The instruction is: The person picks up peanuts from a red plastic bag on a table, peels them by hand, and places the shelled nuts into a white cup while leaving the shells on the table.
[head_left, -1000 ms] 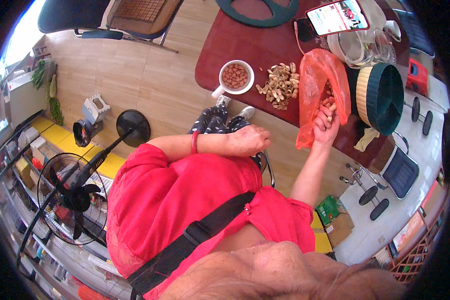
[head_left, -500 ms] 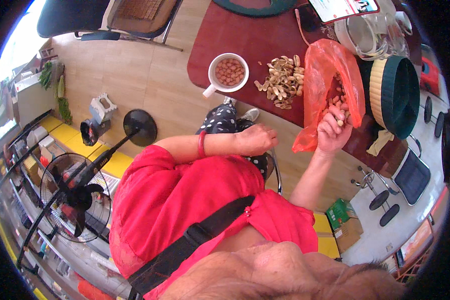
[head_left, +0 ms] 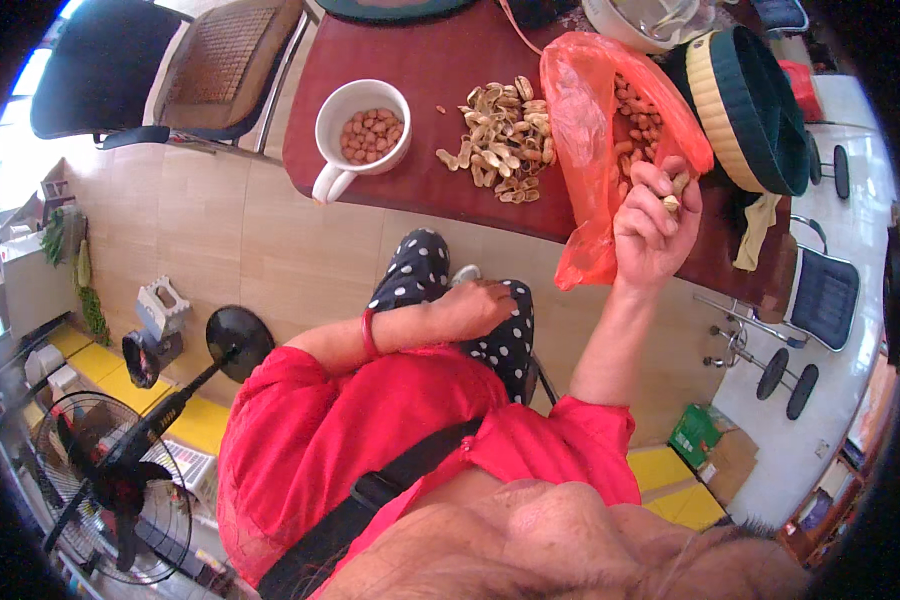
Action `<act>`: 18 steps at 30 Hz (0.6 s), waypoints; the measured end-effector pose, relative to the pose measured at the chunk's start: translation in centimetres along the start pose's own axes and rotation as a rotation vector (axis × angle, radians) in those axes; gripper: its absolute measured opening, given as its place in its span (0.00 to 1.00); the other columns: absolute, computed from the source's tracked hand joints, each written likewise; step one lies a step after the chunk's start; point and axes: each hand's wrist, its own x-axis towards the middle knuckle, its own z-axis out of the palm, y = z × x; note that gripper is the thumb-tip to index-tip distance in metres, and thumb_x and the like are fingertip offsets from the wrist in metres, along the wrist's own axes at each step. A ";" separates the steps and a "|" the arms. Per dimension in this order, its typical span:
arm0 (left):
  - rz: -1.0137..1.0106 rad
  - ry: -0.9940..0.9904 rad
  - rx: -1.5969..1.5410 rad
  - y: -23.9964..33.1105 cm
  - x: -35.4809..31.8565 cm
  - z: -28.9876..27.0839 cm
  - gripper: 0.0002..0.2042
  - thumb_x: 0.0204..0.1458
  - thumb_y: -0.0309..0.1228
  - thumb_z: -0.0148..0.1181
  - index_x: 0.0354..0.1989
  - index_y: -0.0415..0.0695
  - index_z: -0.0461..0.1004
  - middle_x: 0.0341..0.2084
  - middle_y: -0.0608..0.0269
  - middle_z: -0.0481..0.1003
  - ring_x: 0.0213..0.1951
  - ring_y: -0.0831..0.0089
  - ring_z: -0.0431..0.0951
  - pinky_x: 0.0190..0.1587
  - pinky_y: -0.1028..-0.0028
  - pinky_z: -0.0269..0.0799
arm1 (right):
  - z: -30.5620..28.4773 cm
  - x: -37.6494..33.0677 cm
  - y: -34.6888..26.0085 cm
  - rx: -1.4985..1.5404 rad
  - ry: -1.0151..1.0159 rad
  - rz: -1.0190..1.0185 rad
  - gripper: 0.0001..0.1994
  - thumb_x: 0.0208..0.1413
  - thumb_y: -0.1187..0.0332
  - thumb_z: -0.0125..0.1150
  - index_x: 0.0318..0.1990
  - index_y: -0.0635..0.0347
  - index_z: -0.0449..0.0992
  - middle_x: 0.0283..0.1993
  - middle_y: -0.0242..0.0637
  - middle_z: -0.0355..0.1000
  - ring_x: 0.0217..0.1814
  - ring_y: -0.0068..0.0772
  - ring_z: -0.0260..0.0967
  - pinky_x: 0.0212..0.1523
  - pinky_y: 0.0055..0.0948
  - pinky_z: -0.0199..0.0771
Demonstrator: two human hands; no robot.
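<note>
My right hand [head_left: 654, 225] is raised at the opening of a red plastic bag [head_left: 582, 110], with an unshelled peanut [head_left: 674, 192] pinched between thumb and fingers. Inside the bag lie several more peanuts [head_left: 638, 105] in their shells. Over my lap, beside the polka-dot trousers [head_left: 410, 265], my left hand [head_left: 473, 308] has its fingers curled in; whether anything is in them is hidden. A heap of peanut shells [head_left: 502, 135] lies on the dark red table left of the bag. Farther left stands a white mug [head_left: 332, 125] holding shelled peanut kernels [head_left: 371, 137].
Right of the bag, a green and cream divided round container [head_left: 735, 110] leans on its side on the table [head_left: 440, 60]. A yellowish cloth [head_left: 757, 232] hangs over the edge. Chairs [head_left: 215, 65] stand at the far left, a black fan [head_left: 120, 485] at the lower left.
The view has shifted, so the table things sit farther left. My right hand has lifted slightly from the peanuts with one in its fingers. My left hand has lowered toward my thigh.
</note>
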 end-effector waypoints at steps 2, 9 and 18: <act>0.021 -0.009 0.057 -0.1 -1.3 1.0 0.04 0.44 0.29 0.53 0.27 0.44 0.71 0.25 0.59 0.70 0.30 0.61 0.74 0.32 0.66 0.72 | 0.3 -1.2 1.5 0.000 -0.054 -0.007 0.18 0.57 0.66 0.47 0.51 0.71 0.65 0.37 0.42 0.58 0.25 0.27 0.61 0.15 0.18 0.59; -0.059 0.098 -0.061 0.3 -7.3 3.7 0.05 0.48 0.30 0.53 0.28 0.43 0.73 0.24 0.55 0.71 0.29 0.57 0.73 0.32 0.63 0.70 | -3.3 -9.0 9.4 0.045 -0.066 0.117 0.17 0.57 0.66 0.47 0.48 0.69 0.67 0.40 0.43 0.58 0.33 0.32 0.62 0.19 0.21 0.63; -0.495 0.466 -0.573 3.4 -14.5 -0.8 0.11 0.51 0.28 0.56 0.40 0.36 0.73 0.28 0.63 0.76 0.30 0.80 0.74 0.34 0.77 0.71 | -12.1 -16.8 18.7 -0.075 0.301 0.202 0.14 0.54 0.67 0.48 0.46 0.65 0.68 0.41 0.43 0.69 0.40 0.36 0.70 0.26 0.20 0.72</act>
